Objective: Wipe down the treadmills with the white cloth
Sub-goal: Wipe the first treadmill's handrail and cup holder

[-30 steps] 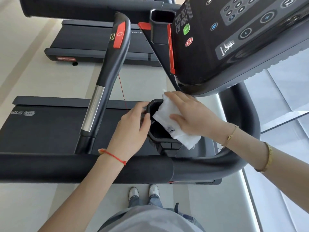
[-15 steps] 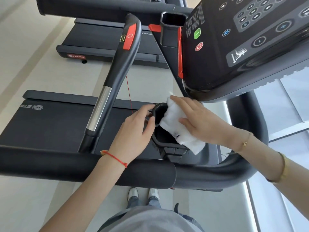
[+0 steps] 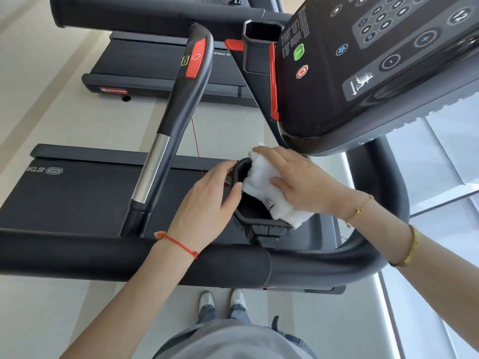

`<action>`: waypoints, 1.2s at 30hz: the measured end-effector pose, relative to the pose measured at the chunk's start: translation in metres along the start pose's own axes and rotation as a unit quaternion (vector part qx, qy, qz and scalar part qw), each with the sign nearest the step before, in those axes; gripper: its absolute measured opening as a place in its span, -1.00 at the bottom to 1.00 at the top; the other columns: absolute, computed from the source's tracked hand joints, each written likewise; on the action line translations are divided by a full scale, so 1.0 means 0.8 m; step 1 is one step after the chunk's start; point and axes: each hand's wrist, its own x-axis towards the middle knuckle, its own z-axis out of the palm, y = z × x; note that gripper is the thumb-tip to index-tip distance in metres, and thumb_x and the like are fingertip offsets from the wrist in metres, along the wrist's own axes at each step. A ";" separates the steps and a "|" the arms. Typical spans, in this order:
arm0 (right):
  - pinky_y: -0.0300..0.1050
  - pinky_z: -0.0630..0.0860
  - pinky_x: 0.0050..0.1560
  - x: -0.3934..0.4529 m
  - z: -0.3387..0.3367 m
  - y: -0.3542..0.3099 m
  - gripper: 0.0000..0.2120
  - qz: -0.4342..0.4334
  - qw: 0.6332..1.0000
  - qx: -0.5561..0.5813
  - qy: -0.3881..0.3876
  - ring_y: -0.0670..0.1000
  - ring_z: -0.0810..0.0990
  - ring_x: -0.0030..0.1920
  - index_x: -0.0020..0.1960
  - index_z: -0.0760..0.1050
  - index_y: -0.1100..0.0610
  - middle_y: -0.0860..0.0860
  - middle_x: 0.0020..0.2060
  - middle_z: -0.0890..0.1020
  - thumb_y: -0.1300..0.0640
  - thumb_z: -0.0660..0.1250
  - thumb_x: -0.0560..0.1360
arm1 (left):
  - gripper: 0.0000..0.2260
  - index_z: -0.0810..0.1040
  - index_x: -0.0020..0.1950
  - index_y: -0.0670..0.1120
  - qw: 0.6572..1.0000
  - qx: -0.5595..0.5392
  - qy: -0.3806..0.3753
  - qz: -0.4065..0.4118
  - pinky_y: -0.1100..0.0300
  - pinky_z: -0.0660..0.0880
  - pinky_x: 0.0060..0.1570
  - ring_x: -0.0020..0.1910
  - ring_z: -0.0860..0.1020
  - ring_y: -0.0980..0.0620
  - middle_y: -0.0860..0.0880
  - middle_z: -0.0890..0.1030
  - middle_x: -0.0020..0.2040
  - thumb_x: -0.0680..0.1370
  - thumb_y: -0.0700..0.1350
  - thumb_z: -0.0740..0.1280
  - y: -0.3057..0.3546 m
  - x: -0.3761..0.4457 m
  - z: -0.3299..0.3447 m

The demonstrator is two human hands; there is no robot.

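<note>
Nearest: grey shirt and two pale shoes (image 3: 222, 301) on the floor, person standing behind the thick front bar (image 3: 129, 257) of the closer treadmill (image 3: 77, 198), both arms reaching over it.

Left hand (image 3: 207, 203), red string at the wrist, sits on the left side of the black cup holder (image 3: 255, 220). Thumb hooks over the holder's near-left rim, fingers curl around its outer wall, so it grips the holder. Probably there to steady the holder while the other hand rubs.

Right hand (image 3: 303, 185), gold bracelets on the wrist, lies on the white cloth (image 3: 261, 185). Fingers mostly straight and spread, pressing the cloth flat onto the holder's right rim and partly down into the opening; a loose corner hangs past the rim toward the person. Thumb hidden, so cannot tell if it pinches the cloth underneath. Flat palm suits wiping, spreads pressure over the rim.

Step, by my reading: wiping the cup holder; cloth covers only the right half, left rim and inside not yet reached.

Further: side handle (image 3: 171, 120) with silver band and red patch slants up left. Thin red cord (image 3: 197, 149) hangs beside it. Console (image 3: 363, 60) with green and red buttons overhangs the hands at upper right. Beyond, second treadmill (image 3: 160, 73) on the pale floor.
</note>
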 end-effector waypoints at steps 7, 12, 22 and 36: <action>-0.48 -0.12 0.38 -0.051 0.011 -0.006 -0.28 0.087 0.982 0.170 0.001 -0.06 -0.03 0.52 0.58 -0.22 0.08 -0.02 0.54 -0.02 0.24 0.17 0.60 | -0.57 0.27 0.52 -0.01 1.000 0.017 -0.001 0.012 0.14 0.48 0.19 0.15 0.51 0.10 0.04 0.48 0.35 0.64 -0.02 0.17 0.003 0.001 0.002; -0.26 0.18 0.29 -0.021 0.004 -0.010 -0.35 0.127 0.982 0.143 0.000 0.12 0.25 0.43 0.58 -0.05 0.09 0.08 0.48 0.15 0.25 0.19 0.59 | -0.57 0.26 0.52 0.01 1.000 0.017 -0.003 0.010 0.27 0.41 0.11 0.11 0.50 0.13 0.04 0.49 0.32 0.65 -0.02 0.17 0.002 0.000 0.002; -0.46 0.29 0.09 -0.061 0.011 -0.019 -0.27 0.147 0.969 0.200 0.010 -0.02 0.37 0.15 0.57 -0.22 0.06 0.04 0.43 0.16 0.22 0.18 0.60 | -0.58 0.26 0.52 0.02 1.000 0.007 -0.005 0.010 0.12 0.49 0.17 0.13 0.52 0.09 0.05 0.48 0.33 0.65 -0.03 0.17 0.001 0.001 0.003; 0.01 0.50 -0.17 0.036 0.003 -0.020 -0.60 -0.003 0.985 -0.170 -0.005 0.09 0.54 -0.02 0.35 0.26 0.10 0.00 0.08 0.49 0.15 0.20 0.53 | -0.59 0.30 0.49 -0.02 1.000 0.009 0.002 0.010 0.07 0.51 0.10 0.11 0.54 0.05 0.02 0.49 0.33 0.64 -0.09 0.19 0.004 0.001 0.003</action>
